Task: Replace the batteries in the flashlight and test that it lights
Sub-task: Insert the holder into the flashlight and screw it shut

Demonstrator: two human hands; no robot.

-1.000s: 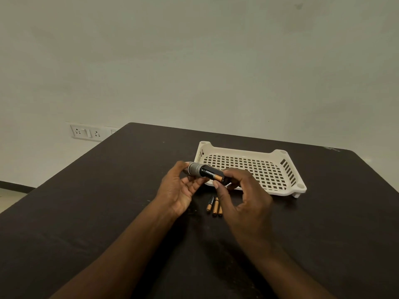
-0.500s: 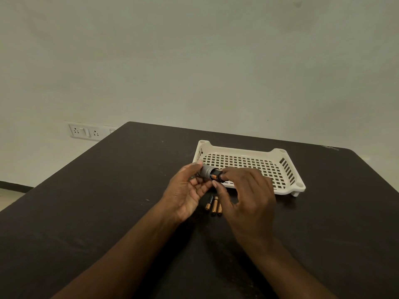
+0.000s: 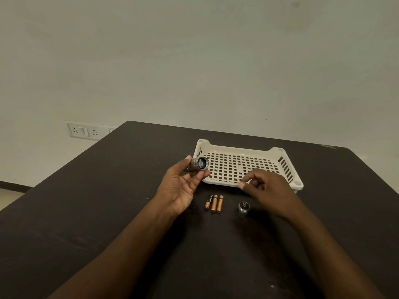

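The flashlight [image 3: 198, 164] is held up off the table in front of the near left corner of the tray, lying roughly level with its open end turned toward the camera; inside that dark round opening a small metal part shows, too small to make out further. The left hand [image 3: 181, 186] grips the grey ribbed body, thumb on the upper left side and fingertips curled up under it, palm facing up and to the right. Below and a little to the right, three batteries [image 3: 214, 203] lie side by side on the table, touching or nearly so, their long sides running away from the camera; the left one is black with a copper end, the other two look copper along their length. Near them to the right, a small round metal cap [image 3: 243, 206] sits on the table, apart from the batteries. The right hand [image 3: 266, 188] hovers just above and beyond the cap, over the near edge of the tray, its fingers loosely curled with the thumb and forefinger close together; nothing can be seen between them. The white slotted tray [image 3: 288, 169] rests on the dark table [image 3: 90, 212]. On the pale wall to the left is a white socket plate [image 3: 85, 131].
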